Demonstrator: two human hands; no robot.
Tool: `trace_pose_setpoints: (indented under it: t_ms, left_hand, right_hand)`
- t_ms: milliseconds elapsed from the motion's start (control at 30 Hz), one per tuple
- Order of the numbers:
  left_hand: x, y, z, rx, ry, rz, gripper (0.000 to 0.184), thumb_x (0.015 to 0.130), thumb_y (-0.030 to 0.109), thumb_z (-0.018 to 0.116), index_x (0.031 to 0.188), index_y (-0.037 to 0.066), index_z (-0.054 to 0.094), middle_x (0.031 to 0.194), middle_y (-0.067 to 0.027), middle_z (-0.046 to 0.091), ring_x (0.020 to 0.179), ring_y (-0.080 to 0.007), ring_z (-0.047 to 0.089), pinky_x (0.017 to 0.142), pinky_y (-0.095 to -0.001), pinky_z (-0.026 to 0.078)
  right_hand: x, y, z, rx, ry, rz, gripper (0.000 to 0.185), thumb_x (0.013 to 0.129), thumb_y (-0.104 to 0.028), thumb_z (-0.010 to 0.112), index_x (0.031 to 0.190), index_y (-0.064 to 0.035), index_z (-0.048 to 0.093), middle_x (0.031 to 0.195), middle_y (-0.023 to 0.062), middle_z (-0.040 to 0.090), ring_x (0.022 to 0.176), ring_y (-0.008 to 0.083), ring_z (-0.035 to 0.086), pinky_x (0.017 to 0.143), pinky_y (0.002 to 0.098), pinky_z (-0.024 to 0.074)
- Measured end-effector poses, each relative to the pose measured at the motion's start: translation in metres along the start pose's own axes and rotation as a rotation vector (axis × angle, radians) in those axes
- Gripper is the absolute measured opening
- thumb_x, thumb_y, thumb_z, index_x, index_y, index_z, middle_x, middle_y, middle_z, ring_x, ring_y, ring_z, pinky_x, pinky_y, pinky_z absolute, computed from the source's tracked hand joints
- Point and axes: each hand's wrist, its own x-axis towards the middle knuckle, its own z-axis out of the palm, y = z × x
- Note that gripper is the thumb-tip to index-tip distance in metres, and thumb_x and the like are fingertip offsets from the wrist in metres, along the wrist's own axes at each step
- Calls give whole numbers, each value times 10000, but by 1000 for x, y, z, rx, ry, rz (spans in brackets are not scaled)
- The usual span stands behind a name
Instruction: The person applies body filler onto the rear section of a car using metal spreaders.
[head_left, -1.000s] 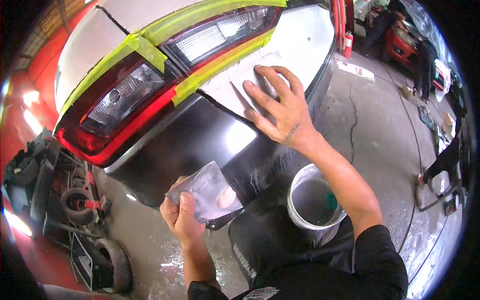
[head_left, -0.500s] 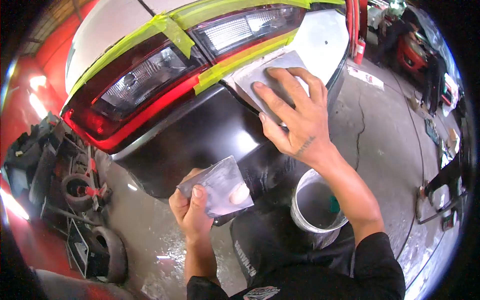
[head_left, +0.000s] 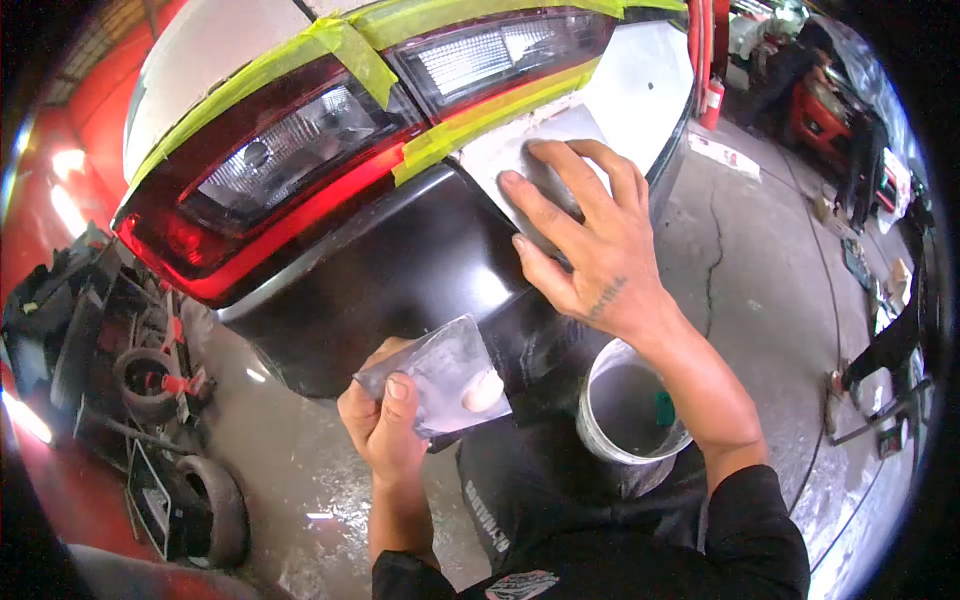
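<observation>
My left hand point(head_left: 388, 415) grips a grey plate point(head_left: 440, 372), thumb on top, with a cream-coloured dab of filler point(head_left: 482, 391) near its right corner. The plate is held in front of the car's black bumper point(head_left: 400, 270). Higher up on the right, my right hand point(head_left: 600, 235) holds a flat grey spreader point(head_left: 530, 165) against the car's white panel point(head_left: 640, 85), fingers spread over it and thumb at its lower edge. My palm and fingers hide part of the spreader. Just above it is the tail light point(head_left: 290, 165), edged with yellow-green masking tape point(head_left: 440, 145).
A white bucket point(head_left: 592, 425) with grey liquid and something green inside stands below my right forearm. Tyres point(head_left: 222, 510) and car parts lie at the left. To the right are a fire extinguisher point(head_left: 712, 103), a red car point(head_left: 822, 118) and a person in dark clothes point(head_left: 780, 85).
My right hand and the spreader have slid slightly down and left on the white panel. My left hand with the plate has hardly moved. The view has shifted a little.
</observation>
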Motion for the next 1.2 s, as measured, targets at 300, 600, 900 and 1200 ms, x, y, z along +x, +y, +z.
trace_pose_setpoints:
  t_ms: [300, 600, 900, 1200]
  left_hand:
    - [-6, 0, 25, -106, 319, -150, 313, 1021, 231, 655, 1215, -15, 645, 1128, -108, 696, 989, -188, 671, 872, -357, 552]
    - [7, -11, 109, -333, 299, -306, 375, 1048, 294, 614, 1257, -15, 585, 1149, -99, 652, 1020, -201, 660, 893, -366, 542]
    - [32, -11, 94, -248, 273, -153, 334, 1053, 265, 606, 1227, -21, 615, 1123, -96, 680, 989, -189, 679, 871, -346, 548]
    - [23, -18, 92, -108, 290, -89, 287, 1049, 212, 611, 1192, -36, 625, 1113, -122, 694, 989, -194, 683, 871, -352, 555]
  right_hand:
    - [-59, 15, -44, 1527, 359, 670, 537, 898, -258, 663, 1377, -18, 624, 1399, 222, 591, 1239, 378, 580, 1080, 480, 430]
    - [-98, -3, -75, 321, -270, 89, 515, 818, -50, 607, 1328, -99, 661, 1336, 115, 645, 1221, 371, 578, 1028, 504, 476]
    - [-83, 22, -98, -8, -221, -53, 396, 839, -150, 667, 1230, -213, 698, 1297, 65, 654, 1197, 328, 599, 1052, 552, 453]
    - [-69, 2, -102, -6, -487, -255, 407, 828, -209, 628, 1234, -189, 657, 1317, 68, 588, 1270, 313, 535, 1095, 594, 403]
